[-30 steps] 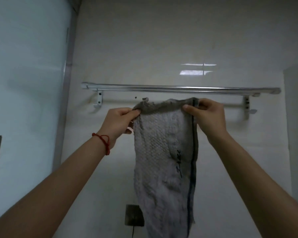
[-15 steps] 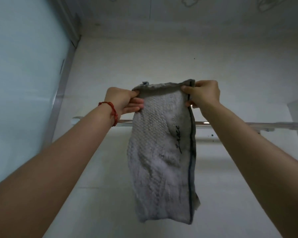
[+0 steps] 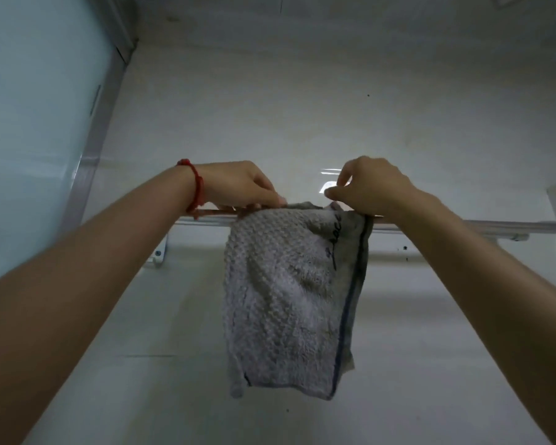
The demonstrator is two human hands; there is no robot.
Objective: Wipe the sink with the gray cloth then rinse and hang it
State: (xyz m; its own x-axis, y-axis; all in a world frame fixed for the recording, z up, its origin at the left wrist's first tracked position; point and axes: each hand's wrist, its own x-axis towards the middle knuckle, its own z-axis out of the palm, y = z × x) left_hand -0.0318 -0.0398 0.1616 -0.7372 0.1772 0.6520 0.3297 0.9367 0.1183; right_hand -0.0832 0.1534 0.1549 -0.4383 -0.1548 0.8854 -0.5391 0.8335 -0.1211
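Gray cloth [image 3: 286, 300] draped over towel bar [image 3: 511, 227], hanging down against wall [image 3: 302, 123] | left hand [image 3: 238, 187] fingers pinch its top left edge | right hand [image 3: 376, 187] fingers curled, gripping top right corner | red cord [image 3: 195, 187] on left wrist

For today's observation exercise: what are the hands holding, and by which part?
Both the left hand and the right hand pinch the cloth by its top edge at the rail.
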